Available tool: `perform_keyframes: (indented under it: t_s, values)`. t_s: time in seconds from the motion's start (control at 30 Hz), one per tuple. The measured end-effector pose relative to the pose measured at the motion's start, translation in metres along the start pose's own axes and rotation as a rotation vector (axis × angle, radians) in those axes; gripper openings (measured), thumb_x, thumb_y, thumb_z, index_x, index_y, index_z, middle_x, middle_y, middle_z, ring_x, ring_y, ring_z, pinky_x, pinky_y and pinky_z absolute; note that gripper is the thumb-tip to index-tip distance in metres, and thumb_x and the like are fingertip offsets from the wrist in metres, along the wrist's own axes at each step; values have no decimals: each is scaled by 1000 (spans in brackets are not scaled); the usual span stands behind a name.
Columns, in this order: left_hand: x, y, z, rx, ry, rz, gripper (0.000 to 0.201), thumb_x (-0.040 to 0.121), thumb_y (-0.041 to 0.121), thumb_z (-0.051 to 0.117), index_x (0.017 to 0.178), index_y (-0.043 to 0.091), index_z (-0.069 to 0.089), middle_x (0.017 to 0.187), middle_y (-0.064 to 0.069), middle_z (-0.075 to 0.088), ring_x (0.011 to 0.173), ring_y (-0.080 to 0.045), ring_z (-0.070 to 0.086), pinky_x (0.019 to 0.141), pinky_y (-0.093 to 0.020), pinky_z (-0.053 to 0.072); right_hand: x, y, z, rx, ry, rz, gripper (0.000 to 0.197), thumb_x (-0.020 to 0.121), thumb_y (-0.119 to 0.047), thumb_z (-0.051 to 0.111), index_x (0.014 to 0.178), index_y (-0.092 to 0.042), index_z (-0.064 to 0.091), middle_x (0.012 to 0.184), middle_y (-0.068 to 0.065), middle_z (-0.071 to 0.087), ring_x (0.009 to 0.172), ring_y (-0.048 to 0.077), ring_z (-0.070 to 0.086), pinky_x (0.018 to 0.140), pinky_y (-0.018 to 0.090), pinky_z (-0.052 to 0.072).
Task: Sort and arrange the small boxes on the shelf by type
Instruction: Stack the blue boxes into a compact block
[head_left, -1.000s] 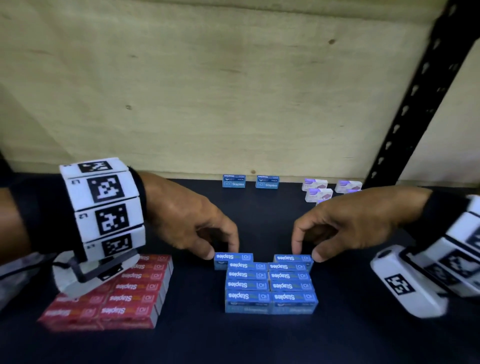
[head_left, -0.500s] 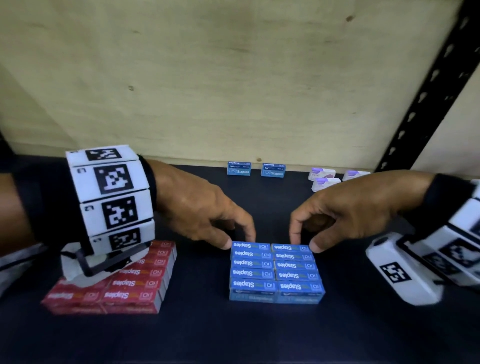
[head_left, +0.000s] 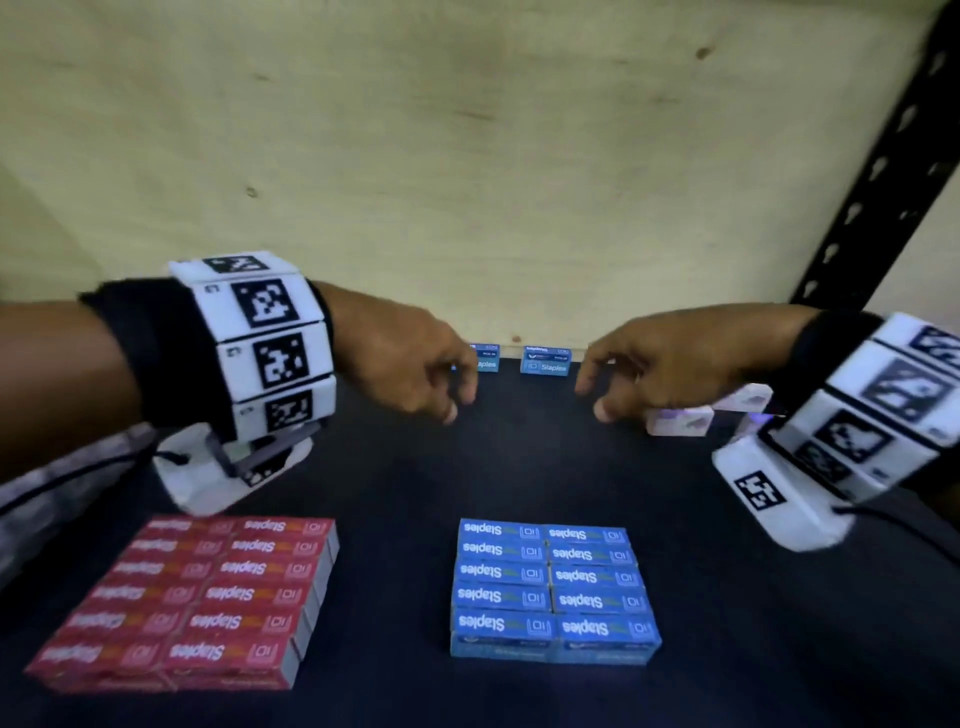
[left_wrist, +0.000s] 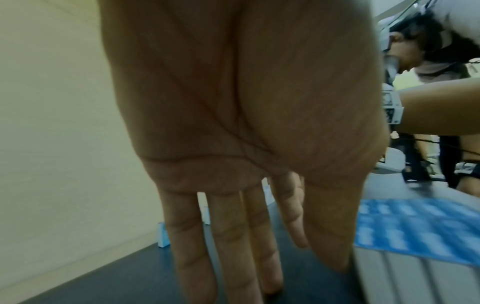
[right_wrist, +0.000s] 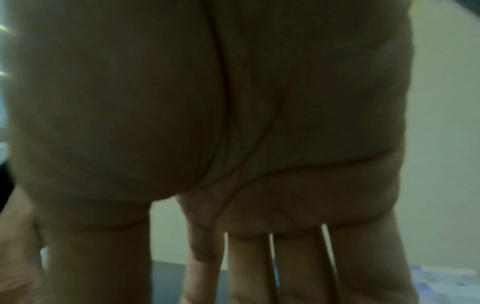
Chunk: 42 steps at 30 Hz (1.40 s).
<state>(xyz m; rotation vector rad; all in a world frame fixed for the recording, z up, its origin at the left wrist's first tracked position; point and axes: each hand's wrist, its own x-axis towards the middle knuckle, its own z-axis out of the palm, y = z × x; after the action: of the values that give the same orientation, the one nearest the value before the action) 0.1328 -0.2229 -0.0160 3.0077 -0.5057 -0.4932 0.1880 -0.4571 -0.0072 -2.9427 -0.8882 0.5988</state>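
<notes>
A block of several blue staple boxes (head_left: 553, 590) lies near the front of the dark shelf (head_left: 395, 493); it shows as a blur in the left wrist view (left_wrist: 415, 224). A block of red staple boxes (head_left: 192, 597) lies at the front left. Two loose blue boxes stand at the back wall, one partly behind my left hand (head_left: 487, 358), one between the hands (head_left: 545, 360). My left hand (head_left: 415, 364) and right hand (head_left: 649, 364) reach toward them, empty, with fingers straight in both wrist views (left_wrist: 226, 236) (right_wrist: 285, 267). The left box also shows in the left wrist view (left_wrist: 163, 235).
Small white and purple boxes (head_left: 680, 421) lie at the back right, under and behind my right wrist. A black perforated upright (head_left: 878, 171) stands at the right. A pale wooden board (head_left: 467, 156) closes the back of the shelf.
Both hands have left the blue block and moved back toward the two loose blue boxes at the wall. The blue block now has even rows.
</notes>
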Motion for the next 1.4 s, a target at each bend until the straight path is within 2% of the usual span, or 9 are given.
perform_keyframes:
  t_s: [0.1, 0.23, 0.4, 0.57, 0.63, 0.77, 0.87, 1.0, 1.4]
  values:
    - [24, -14, -16, 91, 129, -65, 30, 94, 40, 58, 123, 32, 54, 107, 13, 64, 78, -2, 54, 68, -21, 39, 26, 1, -12, -150, 166, 64, 33, 92, -38, 65, 124, -29, 59, 103, -9, 66, 84, 12, 58, 74, 22, 42]
    - [55, -26, -25, 250, 128, -127, 48, 93, 42, 61, 136, 26, 45, 127, 4, 55, 106, -18, 53, 86, -30, 43, 56, 1, -21, -285, 134, 158, 48, 94, -36, 64, 138, -23, 49, 131, -2, 58, 102, 18, 51, 85, 28, 38]
    - [84, -30, -25, 285, 102, -143, 45, 89, 39, 68, 128, 23, 55, 120, 3, 59, 107, -18, 55, 82, -28, 41, 79, -1, -28, -323, 58, 168, 43, 92, -30, 68, 132, -19, 57, 118, -2, 57, 96, 17, 49, 82, 27, 38]
    - [94, -32, -28, 200, 83, -126, 21, 84, 23, 74, 104, 16, 70, 92, 5, 67, 84, -13, 59, 63, -21, 43, 93, 1, -28, -299, 44, 116, 27, 92, -23, 69, 116, -15, 60, 84, -8, 56, 66, 7, 49, 58, 21, 37]
    - [93, -31, -25, 219, 95, -141, 19, 86, 21, 72, 104, 15, 71, 94, 3, 67, 81, -14, 57, 56, -20, 39, 95, 1, -26, -320, 39, 106, 24, 91, -24, 69, 112, -16, 62, 85, -5, 59, 68, 11, 52, 63, 26, 42]
    - [82, -26, -22, 236, 73, -148, 20, 90, 22, 67, 109, 15, 69, 101, 2, 66, 83, -16, 57, 70, -24, 43, 87, 0, -24, -354, 25, 101, 25, 92, -26, 68, 113, -16, 64, 104, -1, 62, 90, 18, 54, 75, 28, 42]
    - [60, -16, -20, 226, 18, -107, 17, 92, 23, 64, 107, 21, 68, 97, 7, 65, 76, -9, 56, 66, -21, 43, 62, -3, -17, -319, -7, 70, 20, 93, -29, 66, 111, -19, 65, 100, -5, 63, 86, 14, 55, 65, 23, 40]
    - [24, 7, -8, 217, -61, -32, 13, 93, 24, 61, 105, 26, 67, 77, 18, 56, 67, 0, 51, 58, -16, 40, 15, -11, 2, -217, -99, -9, 17, 91, -35, 66, 106, -26, 66, 101, -9, 69, 90, 12, 61, 81, 28, 49]
    - [-38, 31, 17, 147, -165, 142, 19, 90, 43, 63, 107, 34, 61, 83, 21, 59, 72, 6, 56, 65, -13, 42, -52, 3, 34, -22, -196, -132, 14, 88, -47, 66, 100, -41, 60, 89, -16, 67, 84, 3, 62, 86, 32, 53]
